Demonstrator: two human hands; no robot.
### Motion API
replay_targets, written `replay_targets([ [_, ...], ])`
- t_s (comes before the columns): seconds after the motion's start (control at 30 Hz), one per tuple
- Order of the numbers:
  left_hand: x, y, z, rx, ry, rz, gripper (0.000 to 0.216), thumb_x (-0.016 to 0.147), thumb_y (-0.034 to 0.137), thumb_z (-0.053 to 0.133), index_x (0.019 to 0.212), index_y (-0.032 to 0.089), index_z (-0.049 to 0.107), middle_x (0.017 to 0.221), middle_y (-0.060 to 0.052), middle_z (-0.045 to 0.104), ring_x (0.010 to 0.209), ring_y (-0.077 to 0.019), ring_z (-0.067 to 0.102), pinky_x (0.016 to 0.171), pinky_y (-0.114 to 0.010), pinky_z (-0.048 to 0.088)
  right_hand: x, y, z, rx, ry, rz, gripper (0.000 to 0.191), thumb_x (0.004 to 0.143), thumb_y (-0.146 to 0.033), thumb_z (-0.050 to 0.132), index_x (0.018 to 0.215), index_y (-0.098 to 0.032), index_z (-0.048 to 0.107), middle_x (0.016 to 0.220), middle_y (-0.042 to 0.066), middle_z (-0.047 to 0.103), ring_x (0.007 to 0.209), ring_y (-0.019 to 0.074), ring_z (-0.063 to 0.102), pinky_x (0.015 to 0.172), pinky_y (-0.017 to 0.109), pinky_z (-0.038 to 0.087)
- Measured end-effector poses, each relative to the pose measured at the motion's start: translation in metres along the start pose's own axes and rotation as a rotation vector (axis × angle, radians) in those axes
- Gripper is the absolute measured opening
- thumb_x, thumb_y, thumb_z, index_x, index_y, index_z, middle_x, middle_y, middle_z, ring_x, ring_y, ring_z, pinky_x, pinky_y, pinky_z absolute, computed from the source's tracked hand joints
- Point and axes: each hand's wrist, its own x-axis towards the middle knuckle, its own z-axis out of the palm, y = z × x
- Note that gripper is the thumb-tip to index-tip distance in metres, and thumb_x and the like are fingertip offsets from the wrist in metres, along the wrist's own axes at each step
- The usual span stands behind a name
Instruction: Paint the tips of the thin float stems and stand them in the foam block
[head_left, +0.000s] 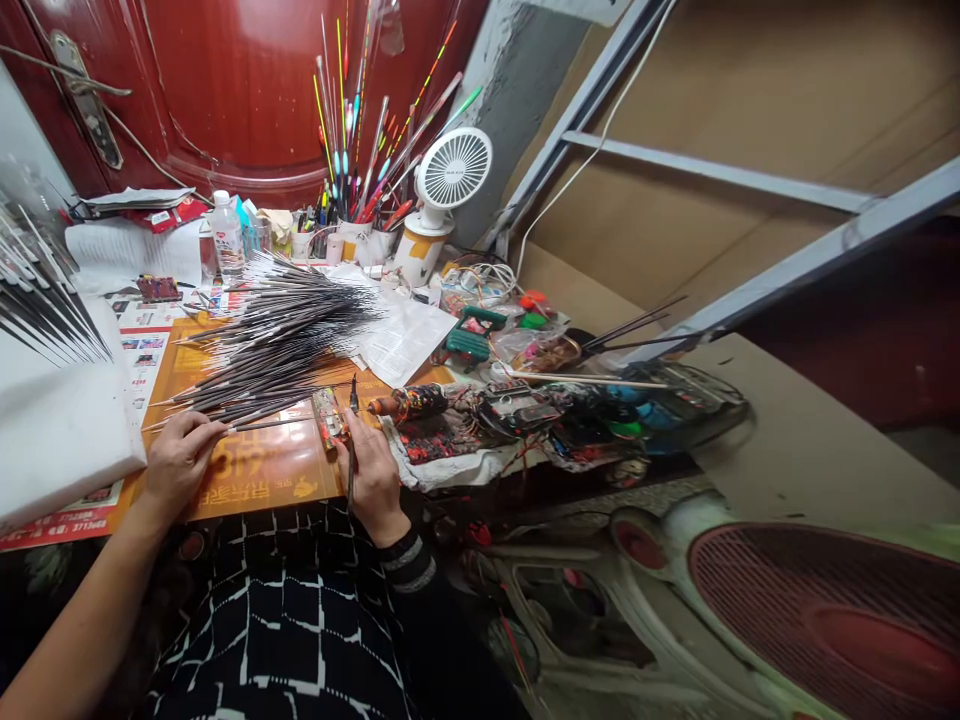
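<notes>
Thin rod (270, 424) pinched by left hand (176, 460); right hand (375, 478) grips dark stick (354, 400); orange mat (225, 375) lettering illegible.

Cluttered table (570, 290), orange mat (247, 470), heap of thin rods (277, 340); white foam block (60, 430), printed sheet (405, 340)

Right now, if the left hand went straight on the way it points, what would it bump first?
Probably the pile of thin dark rods fanned out on the orange board. The left hand points up and right, its fingers pinching one rod, and the pile's near ends lie just beyond.
</notes>
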Motion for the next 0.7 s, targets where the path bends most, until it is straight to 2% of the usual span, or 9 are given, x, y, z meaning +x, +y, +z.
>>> replay_targets([
  [0.2, -0.001, 0.003, 0.004, -0.011, -0.006, -0.006, 0.022, 0.101, 0.029, 0.054, 0.100, 0.023, 0.075, 0.091, -0.005, 0.065, 0.086, -0.0189, 0.061, 0.081, -0.031, 0.049, 0.000, 0.000, -0.001, -0.043, 0.006, -0.006, 0.063, 0.103, -0.020, 0.048, 0.161, -0.024, 0.026, 0.139, 0.014, 0.062, 0.126, 0.0281, 0.062, 0.102, 0.049, 0.057],
  [0.3, -0.002, 0.007, 0.008, 0.000, -0.004, 0.002, 0.024, 0.102, 0.031, 0.053, 0.097, 0.023, 0.075, 0.089, -0.005, 0.066, 0.085, -0.0193, 0.060, 0.079, -0.032, 0.049, -0.006, -0.001, -0.003, -0.033, 0.052, -0.008, 0.057, 0.103, -0.019, 0.046, 0.159, -0.024, 0.034, 0.136, 0.014, 0.065, 0.119, 0.0282, 0.066, 0.099, 0.050, 0.059],
  [0.43, -0.003, 0.011, 0.013, 0.022, -0.016, -0.004, 0.025, 0.103, 0.031, 0.052, 0.096, 0.022, 0.075, 0.088, -0.006, 0.066, 0.084, -0.0188, 0.059, 0.077, -0.032, 0.050, -0.022, -0.013, -0.003, 0.099, 0.135, -0.018, 0.053, 0.101, -0.016, 0.047, 0.153, -0.027, 0.044, 0.122, 0.011, 0.071, 0.107, 0.0262, 0.071, 0.093, 0.047, 0.061],
  [0.6, -0.009, 0.013, 0.017, 0.029, -0.013, 0.001, 0.024, 0.103, 0.030, 0.052, 0.096, 0.021, 0.073, 0.088, -0.006, 0.065, 0.084, -0.0182, 0.057, 0.076, -0.032, 0.049, -0.037, -0.043, 0.019, 0.288, 0.023, -0.198, 0.062, 0.097, -0.007, 0.052, 0.154, -0.026, 0.041, 0.113, 0.010, 0.074, 0.099, 0.0234, 0.073, 0.081, 0.039, 0.066],
  [0.7, -0.012, 0.013, 0.018, 0.027, -0.003, 0.020, 0.023, 0.103, 0.029, 0.053, 0.096, 0.020, 0.072, 0.088, -0.006, 0.065, 0.084, -0.0182, 0.056, 0.077, -0.031, 0.047, -0.041, -0.061, 0.035, 0.348, -0.016, -0.297, 0.065, 0.095, -0.003, 0.053, 0.156, -0.020, 0.039, 0.113, 0.013, 0.074, 0.102, 0.0235, 0.074, 0.083, 0.038, 0.066],
])
